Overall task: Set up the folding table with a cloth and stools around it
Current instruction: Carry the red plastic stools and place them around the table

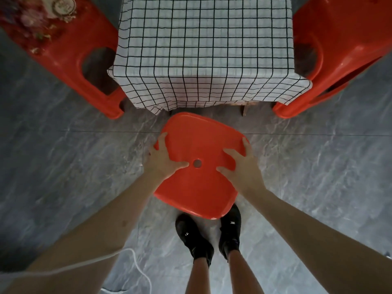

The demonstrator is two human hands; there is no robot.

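A red plastic stool (197, 187) with a small hole in its seat is right below me, in front of the table. My left hand (162, 159) grips the seat's left edge and my right hand (240, 164) grips its right edge, thumbs lying on top. The folding table is covered by a white cloth with a black grid (201, 49), which hangs over the near edge. Another red stool (70, 49) stands at the table's left side. A third red stool (339, 49) stands at the right side. The held stool's legs are hidden under its seat.
Grey marbled floor tiles (63, 166) surround the table. My two black shoes (210, 236) stand just behind the held stool. A floral object with a round label (42, 15) lies on the left stool's seat. A white cord (135, 264) hangs near my left arm.
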